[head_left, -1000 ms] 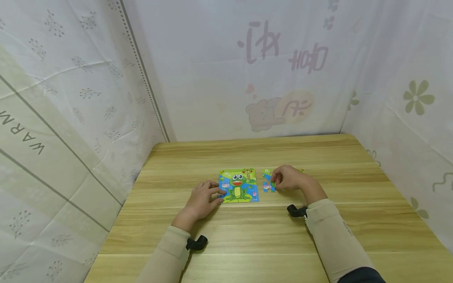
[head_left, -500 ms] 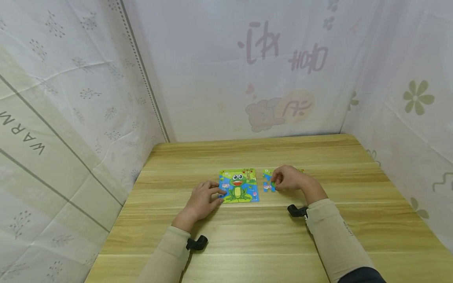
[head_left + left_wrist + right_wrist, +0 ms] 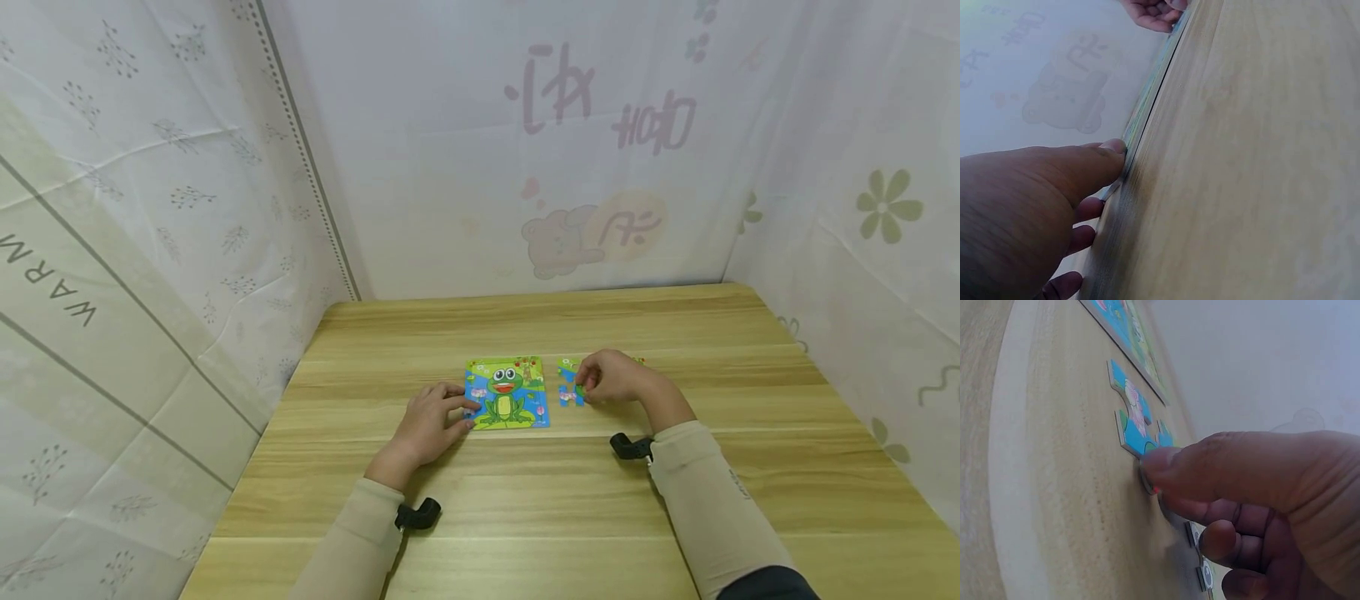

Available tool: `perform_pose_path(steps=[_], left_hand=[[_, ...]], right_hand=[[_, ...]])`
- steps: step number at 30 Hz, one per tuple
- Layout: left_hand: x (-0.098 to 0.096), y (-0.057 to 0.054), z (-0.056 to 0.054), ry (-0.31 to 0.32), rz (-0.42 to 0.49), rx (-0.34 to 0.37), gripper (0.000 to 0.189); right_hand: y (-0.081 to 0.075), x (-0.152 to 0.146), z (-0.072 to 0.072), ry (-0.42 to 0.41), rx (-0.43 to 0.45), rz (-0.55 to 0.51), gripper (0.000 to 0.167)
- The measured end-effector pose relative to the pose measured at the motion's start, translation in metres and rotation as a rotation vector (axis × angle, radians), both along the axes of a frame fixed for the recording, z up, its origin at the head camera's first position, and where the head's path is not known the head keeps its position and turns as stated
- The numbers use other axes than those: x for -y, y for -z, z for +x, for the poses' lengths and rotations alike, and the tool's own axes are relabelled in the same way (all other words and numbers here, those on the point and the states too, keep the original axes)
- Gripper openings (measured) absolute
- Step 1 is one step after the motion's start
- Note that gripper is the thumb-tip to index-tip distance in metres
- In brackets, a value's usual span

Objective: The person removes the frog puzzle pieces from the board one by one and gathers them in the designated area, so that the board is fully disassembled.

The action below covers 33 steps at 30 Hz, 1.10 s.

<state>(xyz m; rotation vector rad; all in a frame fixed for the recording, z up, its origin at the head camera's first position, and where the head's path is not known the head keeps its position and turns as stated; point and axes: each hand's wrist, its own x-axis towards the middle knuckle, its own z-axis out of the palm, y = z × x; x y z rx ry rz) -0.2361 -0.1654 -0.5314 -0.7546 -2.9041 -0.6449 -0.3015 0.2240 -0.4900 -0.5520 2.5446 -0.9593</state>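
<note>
Two sleeves [image 3: 352, 533] rise from the frame's bottom. The left hand [image 3: 429, 423], fingers loosely spread, touches the puzzle [image 3: 517, 404] at centre; the right hand [image 3: 615, 377] pinches a piece [image 3: 1155, 489] right of centre, beside other pieces [image 3: 567, 398]. A printed curtain [image 3: 450, 167] fills the top.

A curtained nook, room type unclear: printed cloth hangings [image 3: 435, 175] around a wood-grain table [image 3: 517, 508].

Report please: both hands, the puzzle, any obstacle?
Left hand touching board's left side. Right hand apparently pinching a piece, mostly hidden. Other pieces right of board; right hand partly blocking view.
</note>
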Motion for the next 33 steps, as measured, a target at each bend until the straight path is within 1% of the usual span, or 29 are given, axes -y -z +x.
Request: perform_pose_path(steps=[5, 9, 15, 22, 25, 28, 33], left_hand=[[0.0, 0.0, 0.0, -0.002, 0.028, 0.0, 0.024], [0.0, 0.0, 0.0, -0.008, 0.043, -0.006, 0.024], [0.0, 0.002, -0.002, -0.015, 0.047, -0.012, 0.024], [-0.002, 0.002, -0.001, -0.017, 0.083, -0.008, 0.023], [-0.004, 0.001, -0.001, -0.009, 0.111, -0.02, 0.023], [-0.006, 0.001, -0.001, 0.01, 0.133, -0.048, 0.024], [-0.013, 0.002, -0.002, 0.038, 0.139, -0.103, 0.025]], right_hand=[[0.001, 0.005, -0.002, 0.036, -0.055, -0.018, 0.014], [0.001, 0.014, -0.003, 0.044, -0.066, -0.05, 0.02], [0.001, 0.026, -0.002, 0.022, -0.085, -0.035, 0.023], [0.005, 0.04, -0.003, -0.014, -0.116, -0.054, 0.021], [0.007, 0.047, -0.004, -0.026, -0.141, -0.047, 0.019], [0.009, 0.056, -0.004, -0.034, -0.156, -0.038, 0.018], [0.007, 0.07, -0.003, -0.045, -0.17, -0.024, 0.02]])
